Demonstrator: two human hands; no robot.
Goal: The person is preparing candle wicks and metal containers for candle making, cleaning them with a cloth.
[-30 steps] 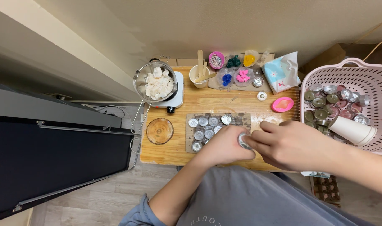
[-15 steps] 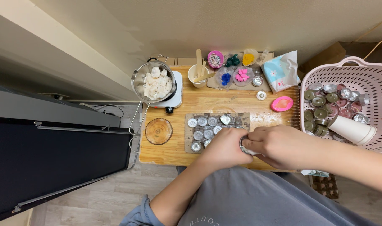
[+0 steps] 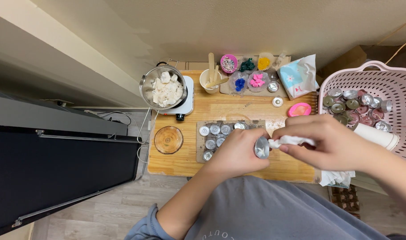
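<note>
Head view: a small silver tealight cup (image 3: 261, 147) sits pinched in the left hand (image 3: 238, 153), open mouth turned toward the right hand (image 3: 329, 142), over the front edge of the wooden desk (image 3: 238, 109). The right hand's fingers close tightly on a crumpled white tissue (image 3: 289, 141) whose tip touches the cup's rim. Half a second ago the tissue was hidden between the two hands; now they have drawn slightly apart and it shows plainly. Just behind the left hand lies a tray of empty silver cups (image 3: 216, 133). At the desk's back left corner a metal pot of white wax chunks (image 3: 164, 87) stands on a small hot plate. Past the right edge a pink basket (image 3: 389, 84) holds used cups.
</note>
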